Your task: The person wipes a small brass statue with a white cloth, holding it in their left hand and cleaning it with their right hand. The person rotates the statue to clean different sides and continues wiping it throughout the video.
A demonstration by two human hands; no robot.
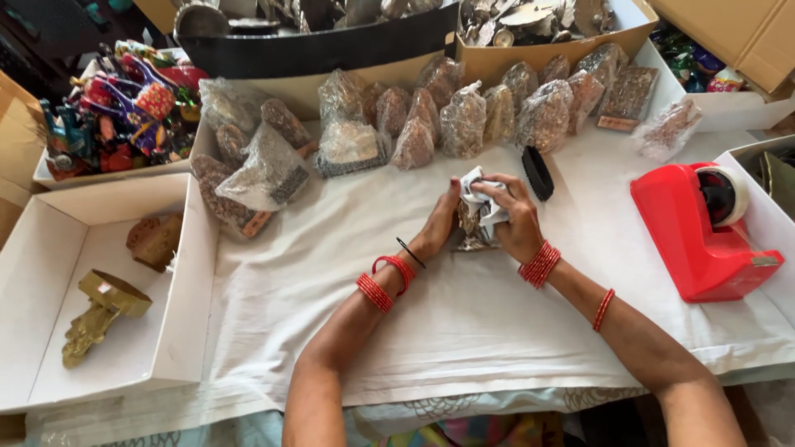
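Hands at centre of frame, over a desk [464, 323] covered in white cloth. Left hand [439, 225] steadies a small metallic ornament [469, 232], its fingers closed against the piece. Right hand [515, 217] grips a crumpled white cloth [480, 194], pressed on top of the ornament. Black brush [537, 172] just right of the hands. Row of clear bagged items [464, 120] across upper centre. Red tape dispenser [700, 228] at right. White tray [50, 240] at left, holding a brass figure [99, 314]. Painted figurines [124, 103] at upper left.
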